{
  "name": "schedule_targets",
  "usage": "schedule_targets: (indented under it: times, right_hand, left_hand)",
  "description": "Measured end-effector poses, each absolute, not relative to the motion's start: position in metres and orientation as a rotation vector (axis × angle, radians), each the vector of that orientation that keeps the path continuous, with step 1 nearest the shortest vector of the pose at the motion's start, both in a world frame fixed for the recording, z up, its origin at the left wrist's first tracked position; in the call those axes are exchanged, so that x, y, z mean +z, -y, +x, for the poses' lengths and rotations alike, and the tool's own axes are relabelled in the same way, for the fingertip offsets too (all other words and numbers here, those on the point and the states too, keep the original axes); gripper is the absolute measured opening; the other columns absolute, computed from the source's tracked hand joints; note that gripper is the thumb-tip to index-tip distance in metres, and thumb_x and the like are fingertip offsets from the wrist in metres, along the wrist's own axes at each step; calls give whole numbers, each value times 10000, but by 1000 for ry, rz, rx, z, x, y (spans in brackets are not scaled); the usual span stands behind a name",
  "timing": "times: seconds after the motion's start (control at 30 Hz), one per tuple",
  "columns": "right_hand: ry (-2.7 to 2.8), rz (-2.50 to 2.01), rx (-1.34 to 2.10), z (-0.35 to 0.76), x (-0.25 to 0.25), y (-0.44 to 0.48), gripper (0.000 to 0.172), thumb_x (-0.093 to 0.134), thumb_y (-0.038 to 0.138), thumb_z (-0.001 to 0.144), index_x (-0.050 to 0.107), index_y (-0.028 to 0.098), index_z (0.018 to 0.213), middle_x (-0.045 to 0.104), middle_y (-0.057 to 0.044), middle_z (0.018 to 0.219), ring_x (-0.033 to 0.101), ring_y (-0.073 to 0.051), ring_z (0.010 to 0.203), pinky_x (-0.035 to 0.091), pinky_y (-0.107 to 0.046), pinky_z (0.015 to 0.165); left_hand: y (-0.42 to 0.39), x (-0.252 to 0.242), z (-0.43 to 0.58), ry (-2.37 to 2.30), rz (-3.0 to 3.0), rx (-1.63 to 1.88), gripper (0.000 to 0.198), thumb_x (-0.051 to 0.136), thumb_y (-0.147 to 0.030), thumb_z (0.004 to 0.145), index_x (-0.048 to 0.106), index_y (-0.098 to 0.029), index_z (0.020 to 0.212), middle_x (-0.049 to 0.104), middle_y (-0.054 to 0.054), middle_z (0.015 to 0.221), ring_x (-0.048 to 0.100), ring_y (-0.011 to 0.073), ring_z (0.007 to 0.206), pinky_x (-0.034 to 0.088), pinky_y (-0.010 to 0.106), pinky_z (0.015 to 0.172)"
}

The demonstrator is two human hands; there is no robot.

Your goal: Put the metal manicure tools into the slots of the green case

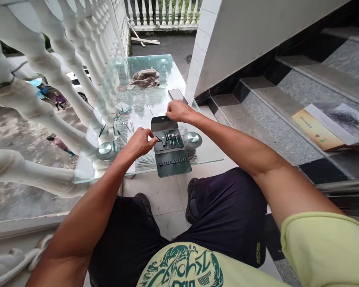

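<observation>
An open dark green tool case [171, 156] lies on the near edge of a glass table [143, 95], with small metal tools [173, 138] strapped in its middle. My left hand [140, 142] is closed in a pinch on a thin dark tool [160, 139] at the case's left side. My right hand [178, 111] is closed on the top flap of the case, at its far edge. Several loose small tools [119, 123] lie on the glass to the left of the case.
A phone [177, 95] lies just beyond my right hand, and a crumpled brown cloth [145, 78] sits at the far end. White balusters [48, 79] stand close on the left. Stone steps [287, 91] with papers [332, 125] rise on the right. My knees are under the table edge.
</observation>
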State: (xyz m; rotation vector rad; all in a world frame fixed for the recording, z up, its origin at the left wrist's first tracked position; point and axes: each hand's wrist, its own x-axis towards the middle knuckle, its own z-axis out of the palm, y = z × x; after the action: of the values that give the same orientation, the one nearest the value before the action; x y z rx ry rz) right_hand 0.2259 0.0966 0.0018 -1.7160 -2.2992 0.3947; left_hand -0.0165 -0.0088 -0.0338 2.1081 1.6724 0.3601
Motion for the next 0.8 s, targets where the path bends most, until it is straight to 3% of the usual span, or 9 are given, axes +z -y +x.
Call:
schedule_targets:
  times: [0.1, 0.3, 0.47, 0.6, 0.67, 0.8]
  right_hand:
    - [2317, -1849, 328, 192, 6, -130, 348, 832, 158, 997, 942, 83, 1318, 923, -279, 1218, 868, -442, 1264, 695, -464, 1074]
    - [2373, -1982, 383, 138, -3, -170, 471, 930, 136, 987, 891, 17, 1441, 912, -325, 1299, 894, -412, 1303, 716, -430, 1121]
    - [2404, -2026, 323, 113, -22, -194, 617, 1016, 277, 985, 854, 46, 1534, 868, -338, 1497, 848, -435, 1468, 688, -485, 1246]
    - [2366, -2001, 322, 107, -32, -207, 719, 1099, 425, 940, 853, 56, 1506, 833, -347, 1519, 796, -482, 1533, 659, -487, 1265]
    - [2352, -1969, 327, 107, -32, -211, 687, 1071, 418, 987, 842, 41, 1514, 816, -349, 1535, 771, -500, 1557, 644, -500, 1283]
    - [2368, -1884, 327, 101, -27, -212, 485, 901, 230, 1108, 822, 5, 1530, 798, -351, 1567, 778, -519, 1542, 637, -548, 1299]
  left_hand:
    - [26, -33, -11, -1675, 2176, 183, 276, 761, -468, 1163, 894, -237, 1235, 785, 236, 1500, 823, 432, 1197, 615, 492, 1022]
    - [50, -26, -1, -1657, 2294, -73, 297, 749, -409, 1172, 890, -209, 1341, 793, 269, 1531, 843, 480, 1325, 623, 494, 983]
    - [46, -17, -23, -1673, 2277, -20, 276, 760, -500, 1176, 881, -253, 1187, 868, 240, 1307, 860, 486, 1247, 616, 520, 959]
    - [20, -15, -70, -1857, 2134, 163, 335, 796, -600, 1137, 857, -282, 1051, 879, 196, 1094, 834, 482, 1147, 612, 547, 963]
    - [8, -13, -93, -2016, 2045, 303, 342, 805, -602, 1125, 853, -282, 1015, 874, 196, 1061, 820, 485, 1135, 618, 578, 998]
    - [-5, -4, -123, -2229, 1873, 359, 323, 778, -569, 1121, 867, -292, 979, 891, 185, 1100, 827, 496, 1225, 631, 602, 1107]
